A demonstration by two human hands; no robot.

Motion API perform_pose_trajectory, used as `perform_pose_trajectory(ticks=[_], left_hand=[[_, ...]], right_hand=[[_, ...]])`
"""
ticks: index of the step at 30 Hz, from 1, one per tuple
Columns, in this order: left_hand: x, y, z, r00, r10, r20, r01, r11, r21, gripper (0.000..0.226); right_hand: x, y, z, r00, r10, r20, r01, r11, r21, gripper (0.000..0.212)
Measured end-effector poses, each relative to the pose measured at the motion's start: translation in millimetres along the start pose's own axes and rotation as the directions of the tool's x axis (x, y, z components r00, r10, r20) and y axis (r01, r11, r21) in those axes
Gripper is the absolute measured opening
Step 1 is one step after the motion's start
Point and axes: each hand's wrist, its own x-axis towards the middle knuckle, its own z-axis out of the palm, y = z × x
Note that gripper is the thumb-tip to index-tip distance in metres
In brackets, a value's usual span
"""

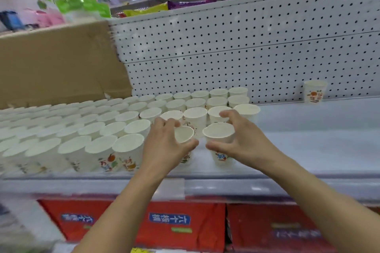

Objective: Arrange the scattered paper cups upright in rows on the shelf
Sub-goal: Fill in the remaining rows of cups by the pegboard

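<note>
Left hand [164, 141] fingers clamp a tilted white paper cup [183, 134]; right hand [242, 137] fingers grip an upright white paper cup [219, 133] on the pale shelf [308, 141].

Two bare forearms, no sleeves, watch, bracelet or rings visible on either, left hand [164, 146] and right hand [244, 141] both ungloved with short plain unpainted nails, slim wrists, arms cut off by the bottom frame edge before the elbows.
</note>
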Motion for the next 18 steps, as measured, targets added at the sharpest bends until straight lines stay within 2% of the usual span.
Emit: perform_pose_trajectory(ticks=[2, 5, 8, 10, 13, 15, 18], left_hand=[[1, -9, 0, 1.000, -0.004, 0.010, 0.004, 1.000, 0.012, 0.067], [1, -11, -8, 0.997, 0.079, 0.006, -0.080, 0.995, 0.057, 0.076], [-4, -18, -30, 0.978, 0.210, 0.015, -0.210, 0.975, 0.067, 0.063], [-7, -31, -42, 0.955, 0.293, 0.036, -0.295, 0.951, 0.089, 0.042], [-6, -44, -47, 0.940, 0.335, 0.069, -0.342, 0.932, 0.121, 0.019], [-1, -45, -46, 0.938, 0.337, 0.081, -0.345, 0.928, 0.139, 0.015], [7, -44, -45, 0.936, 0.335, 0.108, -0.349, 0.922, 0.165, 0.016]], right_hand=[[5, -4, 17, 1.000, -0.005, -0.007, 0.005, 1.000, -0.025, 0.083], [4, -6, 25, 1.000, 0.008, -0.010, -0.008, 1.000, -0.027, 0.092], [-3, -3, 17, 1.000, 0.014, 0.022, -0.014, 1.000, 0.026, 0.091], [-5, -1, 12, 1.000, 0.001, 0.017, -0.003, 0.996, 0.092, 0.074], [-3, 0, 17, 1.000, -0.017, -0.023, 0.020, 0.991, 0.134, 0.038], [1, -2, 24, 0.999, -0.040, -0.027, 0.043, 0.991, 0.129, 0.025], [9, -6, 31, 0.999, -0.051, -0.015, 0.052, 0.993, 0.108, 0.018]])
